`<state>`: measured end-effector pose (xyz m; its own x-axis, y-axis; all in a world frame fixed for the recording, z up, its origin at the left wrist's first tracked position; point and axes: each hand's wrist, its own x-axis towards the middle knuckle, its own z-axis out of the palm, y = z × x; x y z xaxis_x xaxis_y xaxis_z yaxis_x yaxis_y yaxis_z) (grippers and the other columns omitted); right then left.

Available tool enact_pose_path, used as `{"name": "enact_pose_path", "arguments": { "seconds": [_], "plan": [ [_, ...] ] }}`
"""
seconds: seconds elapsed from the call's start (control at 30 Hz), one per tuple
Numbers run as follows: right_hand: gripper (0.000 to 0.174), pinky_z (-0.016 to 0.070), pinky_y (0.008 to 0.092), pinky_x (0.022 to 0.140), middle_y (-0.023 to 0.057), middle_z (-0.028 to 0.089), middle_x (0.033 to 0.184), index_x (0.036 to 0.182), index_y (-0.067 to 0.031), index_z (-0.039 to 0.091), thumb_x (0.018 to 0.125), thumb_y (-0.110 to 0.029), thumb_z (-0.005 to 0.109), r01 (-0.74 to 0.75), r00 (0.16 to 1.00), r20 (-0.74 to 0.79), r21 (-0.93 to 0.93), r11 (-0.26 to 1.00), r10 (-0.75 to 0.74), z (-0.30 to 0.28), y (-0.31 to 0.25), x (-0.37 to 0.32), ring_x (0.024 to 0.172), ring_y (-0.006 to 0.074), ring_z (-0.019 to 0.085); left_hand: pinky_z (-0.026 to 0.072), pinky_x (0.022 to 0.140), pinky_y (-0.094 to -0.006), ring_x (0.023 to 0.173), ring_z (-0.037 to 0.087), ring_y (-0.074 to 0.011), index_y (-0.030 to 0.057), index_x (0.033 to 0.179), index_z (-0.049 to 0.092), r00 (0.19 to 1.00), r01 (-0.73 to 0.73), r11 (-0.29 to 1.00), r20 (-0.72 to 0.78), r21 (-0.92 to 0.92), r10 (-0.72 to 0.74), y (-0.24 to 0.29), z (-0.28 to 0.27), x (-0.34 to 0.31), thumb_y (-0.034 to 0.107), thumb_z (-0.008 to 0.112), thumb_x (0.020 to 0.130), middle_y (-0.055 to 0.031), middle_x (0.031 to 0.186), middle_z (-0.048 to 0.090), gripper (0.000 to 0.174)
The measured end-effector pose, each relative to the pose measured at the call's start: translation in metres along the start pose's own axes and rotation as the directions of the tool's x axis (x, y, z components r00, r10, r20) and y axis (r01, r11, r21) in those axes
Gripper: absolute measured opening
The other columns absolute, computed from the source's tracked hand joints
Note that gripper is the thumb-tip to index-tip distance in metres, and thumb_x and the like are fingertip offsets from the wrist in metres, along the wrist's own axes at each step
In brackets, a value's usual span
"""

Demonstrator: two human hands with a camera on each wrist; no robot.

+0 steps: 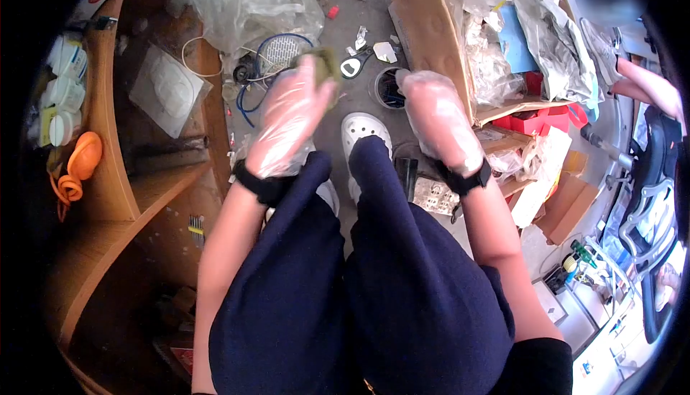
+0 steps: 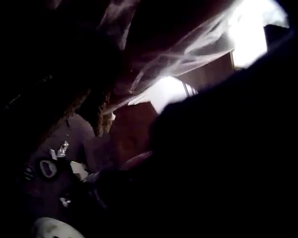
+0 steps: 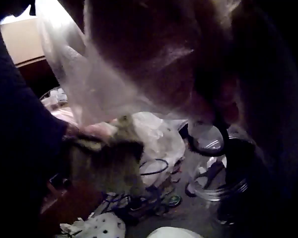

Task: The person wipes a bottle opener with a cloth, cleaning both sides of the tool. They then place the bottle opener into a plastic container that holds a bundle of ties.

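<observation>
In the head view my left hand (image 1: 291, 122), in a clear plastic glove, grips an olive-green cloth (image 1: 327, 71); the right wrist view shows that cloth (image 3: 107, 163) hanging from the fingers. My gloved right hand (image 1: 442, 122) is beside a clear jar (image 1: 377, 93) with dark contents. The right wrist view shows curled fingers (image 3: 228, 101) at a dark-edged ring (image 3: 191, 144), above the jar's ridged clear rim (image 3: 221, 192). Whether ring and jar are joined cannot be told. The left wrist view is mostly dark.
An open cardboard box (image 1: 424, 35) of plastic and scraps stands at upper right. Wooden shelving (image 1: 108, 129) runs along the left. Cables (image 1: 248, 100), plastic sheeting (image 1: 244, 7) and paper bits (image 1: 384, 52) lie beyond the white shoes (image 1: 366, 127).
</observation>
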<state>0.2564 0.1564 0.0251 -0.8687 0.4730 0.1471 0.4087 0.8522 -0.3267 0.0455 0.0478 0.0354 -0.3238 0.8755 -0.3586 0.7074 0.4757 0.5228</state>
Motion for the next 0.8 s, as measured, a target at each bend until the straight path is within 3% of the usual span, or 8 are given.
{"name": "enact_pose_path", "arguments": {
  "seconds": [0.1,0.2,0.23,0.3,0.47,0.6,0.73,0.8],
  "plan": [
    [0.010,0.0490,0.0452,0.064,0.0174,0.061,0.072,0.089,-0.0030,0.061,0.083,-0.008,0.056,-0.284,0.950,0.097,-0.135,0.949,0.297,-0.027,-0.026,-0.009,0.072,0.0367,0.062,0.0474,0.083,-0.0439,0.097,0.062,-0.0389,0.0007,0.121,0.050,0.984,-0.171,0.969,0.018,-0.177,0.177,0.006,0.031,0.018,0.044,0.059,0.089,-0.0256,0.100,0.064,0.055],
    [0.012,0.0485,0.0454,0.064,0.0172,0.060,0.071,0.092,-0.0058,0.062,0.082,-0.012,0.063,-0.379,0.912,0.073,-0.225,0.898,0.403,-0.033,-0.029,-0.018,0.071,0.0365,0.062,0.0465,0.081,-0.0453,0.092,0.062,-0.0417,-0.0068,0.098,0.062,0.949,-0.056,0.992,0.304,-0.111,0.087,0.020,0.055,0.039,0.049,0.057,0.088,-0.0296,0.095,0.063,0.057],
    [0.016,0.0485,0.0444,0.066,0.0162,0.062,0.074,0.095,-0.0084,0.064,0.081,-0.016,0.068,-0.434,0.896,0.013,-0.191,0.880,0.445,-0.035,-0.033,-0.017,0.072,0.0357,0.062,0.0465,0.081,-0.0453,0.092,0.062,-0.0417,-0.0068,0.098,0.062,0.949,-0.054,0.992,0.304,-0.115,0.087,0.019,0.067,0.042,0.049,0.057,0.088,-0.0296,0.095,0.063,0.057],
    [0.016,0.0484,0.0436,0.067,0.0156,0.062,0.075,0.095,-0.0086,0.065,0.081,-0.016,0.068,-0.405,0.914,-0.017,-0.110,0.908,0.406,-0.039,-0.033,-0.015,0.073,0.0353,0.062,0.0457,0.077,-0.0469,0.087,0.062,-0.0415,-0.0064,0.088,0.064,0.978,0.006,0.984,0.207,-0.179,0.032,0.015,0.089,0.046,0.045,0.056,0.088,-0.0300,0.090,0.062,0.052],
    [0.009,0.0485,0.0431,0.065,0.0152,0.059,0.073,0.087,-0.0063,0.064,0.083,-0.015,0.065,-0.324,0.931,-0.143,0.102,0.941,0.336,-0.039,-0.034,-0.011,0.071,0.0347,0.061,0.0467,0.076,-0.0479,0.082,0.062,-0.0421,-0.0037,0.082,0.065,0.982,0.010,0.967,0.185,-0.256,0.039,0.012,0.094,0.044,0.030,0.056,0.085,-0.0279,0.083,0.062,0.035],
    [0.012,0.0482,0.0435,0.064,0.0147,0.060,0.075,0.088,-0.0061,0.065,0.084,-0.017,0.065,-0.379,0.911,-0.157,0.044,0.924,0.381,-0.034,-0.034,-0.010,0.070,0.0351,0.061,0.0485,0.069,-0.0497,0.078,0.062,-0.0403,0.0016,0.081,0.065,0.997,-0.075,0.997,-0.016,-0.005,0.075,-0.002,0.075,0.031,0.030,0.056,0.083,-0.0216,0.081,0.064,0.030],
    [0.014,0.0475,0.0428,0.069,0.0152,0.063,0.080,0.093,-0.0061,0.068,0.087,-0.018,0.063,-0.447,0.885,-0.077,0.137,0.884,0.460,-0.028,-0.040,-0.009,0.078,0.0345,0.062,0.0491,0.065,-0.0481,0.071,0.062,-0.0391,0.0030,0.077,0.064,0.970,-0.147,0.981,-0.174,0.128,0.168,-0.019,0.062,0.014,0.027,0.056,0.084,-0.0188,0.073,0.063,0.026],
    [0.016,0.0479,0.0432,0.069,0.0155,0.063,0.077,0.094,-0.0058,0.067,0.089,-0.020,0.061,-0.409,0.901,-0.104,0.117,0.905,0.420,-0.014,-0.037,-0.013,0.078,0.0347,0.062,0.0494,0.066,-0.0489,0.073,0.063,-0.0380,0.0046,0.078,0.064,0.977,-0.099,0.985,-0.174,0.143,0.123,-0.026,0.060,0.010,0.028,0.057,0.083,-0.0181,0.077,0.065,0.025]
  ]
}}
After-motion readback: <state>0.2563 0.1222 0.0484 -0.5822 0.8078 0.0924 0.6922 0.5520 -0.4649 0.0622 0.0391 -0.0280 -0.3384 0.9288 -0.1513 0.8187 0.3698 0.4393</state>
